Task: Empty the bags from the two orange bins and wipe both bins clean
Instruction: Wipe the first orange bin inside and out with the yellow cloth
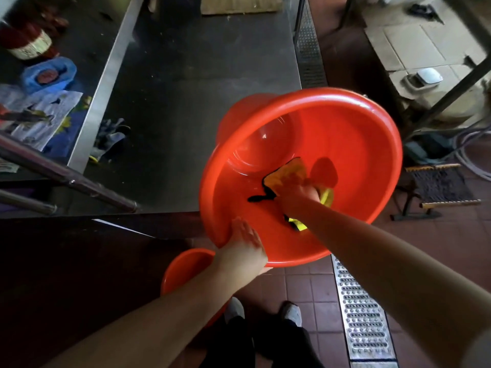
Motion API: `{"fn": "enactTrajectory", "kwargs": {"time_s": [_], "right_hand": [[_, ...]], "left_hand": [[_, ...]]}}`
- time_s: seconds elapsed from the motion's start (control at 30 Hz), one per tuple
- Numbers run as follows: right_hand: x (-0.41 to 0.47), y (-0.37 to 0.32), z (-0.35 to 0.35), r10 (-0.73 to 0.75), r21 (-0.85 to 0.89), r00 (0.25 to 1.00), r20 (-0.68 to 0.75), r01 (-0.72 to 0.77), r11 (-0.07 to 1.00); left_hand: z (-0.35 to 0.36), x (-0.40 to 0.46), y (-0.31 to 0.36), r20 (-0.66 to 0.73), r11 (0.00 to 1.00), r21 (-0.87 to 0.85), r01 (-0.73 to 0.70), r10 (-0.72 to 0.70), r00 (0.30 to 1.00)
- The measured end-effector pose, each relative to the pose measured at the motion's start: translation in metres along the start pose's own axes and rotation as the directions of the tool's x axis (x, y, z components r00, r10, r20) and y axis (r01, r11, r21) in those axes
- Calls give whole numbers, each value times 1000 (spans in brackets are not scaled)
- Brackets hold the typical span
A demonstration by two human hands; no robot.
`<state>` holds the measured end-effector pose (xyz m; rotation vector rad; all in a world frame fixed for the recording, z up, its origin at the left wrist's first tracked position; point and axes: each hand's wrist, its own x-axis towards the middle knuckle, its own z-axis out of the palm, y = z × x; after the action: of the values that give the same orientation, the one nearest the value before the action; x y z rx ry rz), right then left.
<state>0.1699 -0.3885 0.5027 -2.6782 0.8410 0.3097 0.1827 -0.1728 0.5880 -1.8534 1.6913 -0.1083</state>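
A steel table (191, 83) fills the upper left, dark and streaked, with a raised metal edge running along its left side. Beyond that edge lie a blue tub (49, 75), a red-and-white jar (28, 45) and some printed paper (39, 118). A pair of grey gloves (111, 138) rests on the table near that edge. The floor (300, 288) is red-brown tile, crossed by a perforated metal drain grate (361, 314) on the right. A small black mat on a frame (441, 185) sits on the tile further right, and flattened cardboard (414, 43) lies at the top right.

The large bin (353, 155) is held tilted up off the table's near right corner, its open mouth facing the camera. Inside it is only a yellow cloth (288, 172) with a black edge. A second bin (186, 266) sits lower, at the person's left, mostly hidden by the left forearm; its contents cannot be seen.

The left hand (243, 247) grips the large bin's near rim, palm over the lip and fingers wrapped behind. The right hand (300, 193) reaches deep inside, fingers bunched around the cloth and pressing it against the bin's inner wall.
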Motion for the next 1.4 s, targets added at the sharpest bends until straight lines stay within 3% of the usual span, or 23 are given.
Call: {"fn": "enactTrajectory", "kwargs": {"time_s": [0.07,0.27,0.4,0.6,0.7,1.13,1.23,1.4], "right_hand": [[14,-5,15,71,-44,997,28,-70,997],[22,-13,17,-52,-43,992,118,58,997],[-1,-15,15,-50,-74,991,124,60,995],[-61,-15,3,-46,-66,983,178,58,996],[-92,-13,-4,-45,-78,985,164,58,995],[-161,-6,-20,-133,-129,976,171,156,979],[-163,-5,-27,-185,-207,958,220,231,951],[-164,-3,-30,-227,-341,960,164,271,900]], "left_hand": [[0,1,2,15,1000,4,10,-10,1000],[7,0,3,26,998,65,16,-18,999],[5,-2,1,72,999,-14,37,-36,997],[2,-4,-6,-8,986,-162,-28,27,1000],[5,2,0,32,994,-101,28,-25,999],[1,5,-4,26,994,-106,-10,13,1000],[0,3,-9,46,996,-85,-25,29,998],[0,1,-25,26,998,-40,-50,51,998]]}}
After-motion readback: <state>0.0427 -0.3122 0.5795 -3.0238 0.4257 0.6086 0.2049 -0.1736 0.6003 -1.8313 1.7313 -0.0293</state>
